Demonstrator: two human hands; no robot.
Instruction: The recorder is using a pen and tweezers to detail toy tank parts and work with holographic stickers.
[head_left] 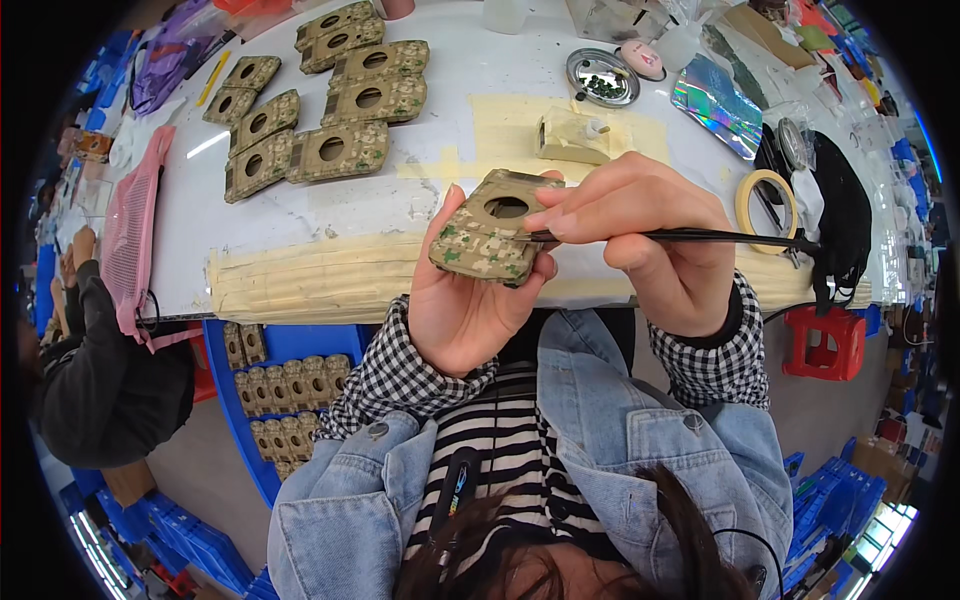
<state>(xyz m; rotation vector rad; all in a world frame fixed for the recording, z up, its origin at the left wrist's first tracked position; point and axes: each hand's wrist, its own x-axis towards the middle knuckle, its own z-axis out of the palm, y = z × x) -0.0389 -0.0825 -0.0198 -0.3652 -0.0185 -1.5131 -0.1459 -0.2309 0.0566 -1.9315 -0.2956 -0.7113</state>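
My left hand [468,318] cradles a small camouflage-patterned model tank hull [482,238] from below, fingers and thumb round its sides. A round hole opens in the hull's top face. My right hand [655,235] pinches slim black tweezers [710,236] close to their working end. Their tip is at the hull, just below the round hole; whether it grips a small piece is too fine to tell. A right fingertip comes close to the hull's edge.
Several similar hulls [338,150] stand at the table's back left. A metal dish [603,78] with small dark green bits, a cream block [572,138] and a tape roll [766,208] lie around. A blue tray [300,352] of hulls is below left, near another person's dark sleeve [110,360].
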